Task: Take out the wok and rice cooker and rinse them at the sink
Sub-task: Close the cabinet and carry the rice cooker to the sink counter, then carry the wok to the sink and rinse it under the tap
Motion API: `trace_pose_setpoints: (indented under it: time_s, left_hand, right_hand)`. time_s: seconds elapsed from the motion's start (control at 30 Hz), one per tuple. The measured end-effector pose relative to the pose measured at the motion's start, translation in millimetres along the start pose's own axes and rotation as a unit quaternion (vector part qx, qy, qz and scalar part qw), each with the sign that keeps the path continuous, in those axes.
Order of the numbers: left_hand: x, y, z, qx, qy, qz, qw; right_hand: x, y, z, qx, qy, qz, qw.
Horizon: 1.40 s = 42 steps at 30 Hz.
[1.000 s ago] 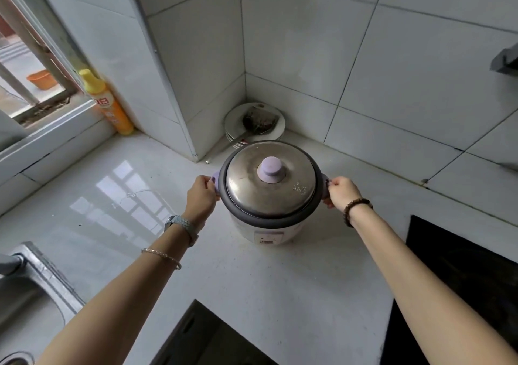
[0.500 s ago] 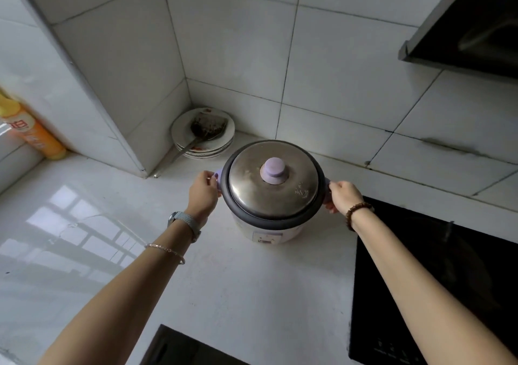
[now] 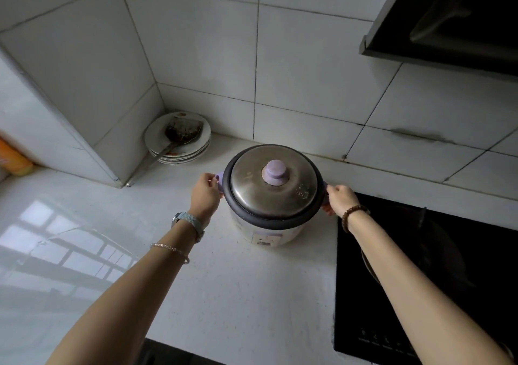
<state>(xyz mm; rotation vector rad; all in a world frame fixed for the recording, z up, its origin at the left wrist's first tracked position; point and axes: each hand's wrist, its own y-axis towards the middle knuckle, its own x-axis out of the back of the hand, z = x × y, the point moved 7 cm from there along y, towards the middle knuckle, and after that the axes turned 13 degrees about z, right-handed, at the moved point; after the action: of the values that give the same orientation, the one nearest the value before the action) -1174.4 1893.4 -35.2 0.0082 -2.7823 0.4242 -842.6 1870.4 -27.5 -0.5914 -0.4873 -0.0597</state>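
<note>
Both hands — left hand [image 3: 206, 195], right hand [image 3: 339, 200] — grip the side handles of the lidded rice cooker [image 3: 273, 193] on the white counter [image 3: 224, 294], beside a black cooktop [image 3: 476, 252].

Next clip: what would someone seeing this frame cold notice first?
The rice cooker, steel lid on, is dead centre, with the left hand and right hand gripping its side handles. In the corner behind it, a dirty spatula lies on stacked plates; a black cooktop is at the right.
</note>
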Motion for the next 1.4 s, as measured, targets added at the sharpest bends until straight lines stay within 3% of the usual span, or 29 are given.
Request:
trace_pose_setpoints:
  time_s: [0.23, 0.4, 0.57, 0.73, 1.13, 1.4]
  left_hand:
    - [0, -5, -3, 0.006, 0.017, 0.027, 0.999]
    - [10, -27, -12, -0.011, 0.113, 0.031, 0.993]
    - [25, -80, -37, -0.157, 0.258, -0.032, 0.953]
    - [21, -138, -64, -0.278, 0.313, -0.028, 0.908]
    - [-65, -220, -97, -0.405, 0.355, 0.080, 0.839]
    - [-165, -288, -127, -0.451, 0.357, 0.126, 0.808]
  right_hand:
    - [-2, -4, 1, 0.001, 0.018, 0.024, 1.000]
    - [6, -37, 10, 0.026, -0.079, 0.004, 0.996]
    - [16, -112, 31, 0.214, -0.155, -0.102, 0.959]
    - [21, -181, 24, 0.293, -0.212, -0.171, 0.916]
    - [77, -297, -72, 0.241, -0.202, -0.281, 0.907]
    - [139, -368, -142, 0.204, -0.191, -0.336, 0.899]
